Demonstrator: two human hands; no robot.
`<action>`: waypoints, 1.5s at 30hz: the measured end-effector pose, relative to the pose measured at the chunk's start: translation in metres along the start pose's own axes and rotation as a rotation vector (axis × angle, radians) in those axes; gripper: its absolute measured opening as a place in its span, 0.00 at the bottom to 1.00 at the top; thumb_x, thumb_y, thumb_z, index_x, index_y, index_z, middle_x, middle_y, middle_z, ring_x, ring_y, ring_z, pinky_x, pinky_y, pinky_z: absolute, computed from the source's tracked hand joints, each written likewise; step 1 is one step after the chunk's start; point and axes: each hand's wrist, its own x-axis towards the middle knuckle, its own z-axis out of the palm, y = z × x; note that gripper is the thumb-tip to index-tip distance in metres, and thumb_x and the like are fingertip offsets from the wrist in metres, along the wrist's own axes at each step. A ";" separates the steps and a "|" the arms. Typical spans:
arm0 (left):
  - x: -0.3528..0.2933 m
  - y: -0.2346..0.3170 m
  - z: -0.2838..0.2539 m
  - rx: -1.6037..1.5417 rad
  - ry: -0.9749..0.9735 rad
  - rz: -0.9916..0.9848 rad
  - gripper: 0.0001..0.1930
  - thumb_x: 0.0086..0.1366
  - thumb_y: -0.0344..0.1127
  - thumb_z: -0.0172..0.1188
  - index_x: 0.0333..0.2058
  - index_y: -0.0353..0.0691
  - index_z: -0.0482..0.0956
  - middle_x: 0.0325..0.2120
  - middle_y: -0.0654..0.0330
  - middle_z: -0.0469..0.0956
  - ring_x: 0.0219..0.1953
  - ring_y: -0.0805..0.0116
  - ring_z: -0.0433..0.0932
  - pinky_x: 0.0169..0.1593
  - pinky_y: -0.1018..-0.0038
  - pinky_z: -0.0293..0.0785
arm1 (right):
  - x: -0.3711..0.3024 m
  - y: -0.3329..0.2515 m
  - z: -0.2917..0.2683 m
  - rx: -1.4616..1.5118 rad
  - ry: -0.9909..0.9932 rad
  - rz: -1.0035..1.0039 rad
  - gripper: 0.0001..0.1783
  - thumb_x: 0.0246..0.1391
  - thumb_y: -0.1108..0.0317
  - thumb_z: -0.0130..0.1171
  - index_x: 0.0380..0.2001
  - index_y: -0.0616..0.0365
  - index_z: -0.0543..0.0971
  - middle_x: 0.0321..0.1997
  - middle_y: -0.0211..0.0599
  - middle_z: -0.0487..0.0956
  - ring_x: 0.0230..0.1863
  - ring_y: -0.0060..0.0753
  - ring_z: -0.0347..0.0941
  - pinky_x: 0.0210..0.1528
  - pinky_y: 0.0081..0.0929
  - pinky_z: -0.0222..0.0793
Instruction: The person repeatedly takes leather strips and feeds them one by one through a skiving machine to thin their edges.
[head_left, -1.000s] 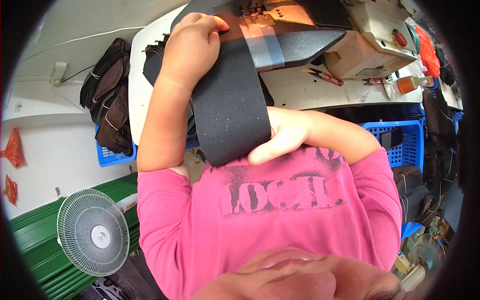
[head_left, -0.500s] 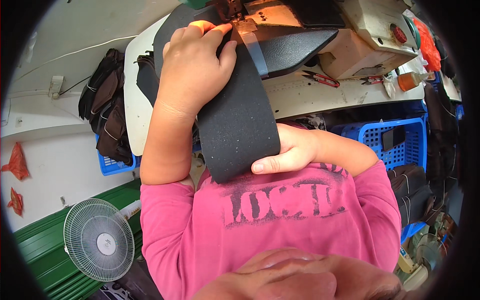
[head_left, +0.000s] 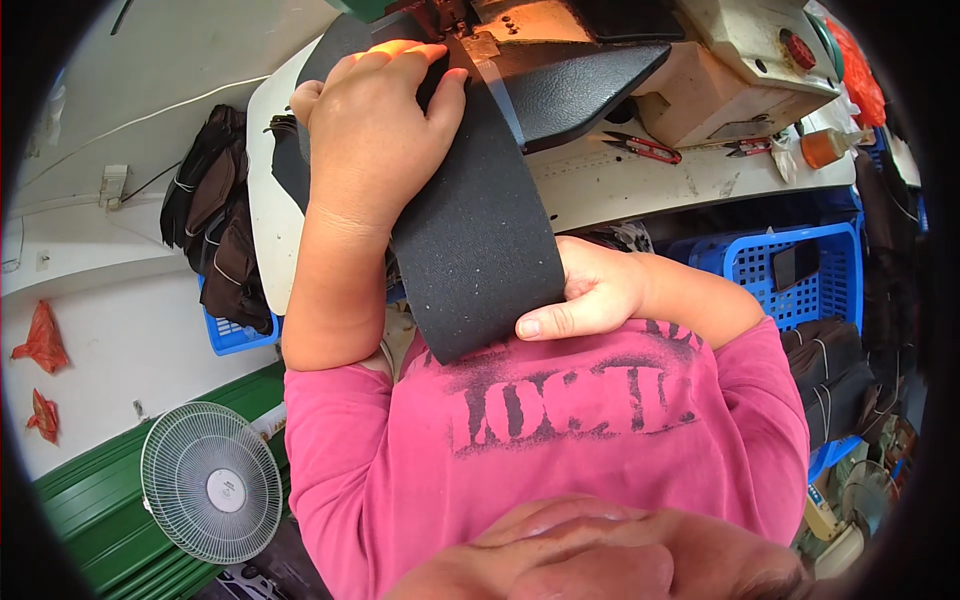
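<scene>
A broad black leather-like strip [head_left: 480, 250] runs from the sewing machine's presser foot [head_left: 480, 45] down toward my chest and curls under. My left hand [head_left: 375, 130] lies on the strip just left of the foot, fingers stretched out and thumb apart, pressing from above. Lower down, my right hand [head_left: 590, 300] grips the strip's right edge, thumb in front; its fingers are hidden behind the material. A pebbled black flap [head_left: 590, 100] points right from beside the foot. The needle tip cannot be made out.
Red-handled thread snips [head_left: 645, 148] and an orange-brown bottle [head_left: 825, 148] lie on the white machine table [head_left: 620, 190]. A blue basket [head_left: 745, 260] holding a phone stands at right. Dark bundled pieces [head_left: 225, 200] hang at left, above a white fan [head_left: 212, 485].
The view has shifted slightly. My left hand's fingers have spread a little on the strip. My right hand keeps its grip on the edge.
</scene>
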 end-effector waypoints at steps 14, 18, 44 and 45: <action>0.000 -0.008 0.004 -0.177 -0.087 -0.088 0.14 0.59 0.49 0.61 0.40 0.53 0.86 0.42 0.59 0.83 0.46 0.64 0.78 0.52 0.60 0.55 | -0.008 -0.002 -0.013 -0.103 0.120 -0.118 0.16 0.61 0.66 0.56 0.47 0.67 0.76 0.46 0.36 0.79 0.49 0.27 0.71 0.54 0.28 0.67; -0.001 -0.011 0.006 -0.232 -0.101 -0.127 0.14 0.58 0.49 0.62 0.40 0.53 0.86 0.44 0.59 0.82 0.49 0.65 0.77 0.55 0.60 0.53 | -0.009 -0.002 -0.015 0.020 0.165 -0.105 0.17 0.61 0.67 0.56 0.50 0.67 0.74 0.48 0.36 0.78 0.50 0.27 0.71 0.56 0.28 0.66; 0.004 -0.013 -0.019 -0.299 -0.305 0.009 0.34 0.41 0.48 0.75 0.46 0.34 0.79 0.49 0.48 0.78 0.53 0.55 0.77 0.56 0.67 0.70 | 0.020 0.001 -0.038 0.215 0.316 -0.168 0.18 0.68 0.59 0.46 0.45 0.64 0.77 0.39 0.39 0.81 0.42 0.29 0.77 0.49 0.26 0.72; 0.005 -0.015 -0.019 -0.300 -0.306 0.011 0.34 0.41 0.48 0.75 0.46 0.34 0.79 0.49 0.48 0.78 0.53 0.55 0.77 0.56 0.67 0.70 | 0.020 0.001 -0.039 0.183 0.293 -0.199 0.18 0.68 0.60 0.46 0.44 0.64 0.78 0.37 0.39 0.82 0.42 0.29 0.77 0.48 0.26 0.72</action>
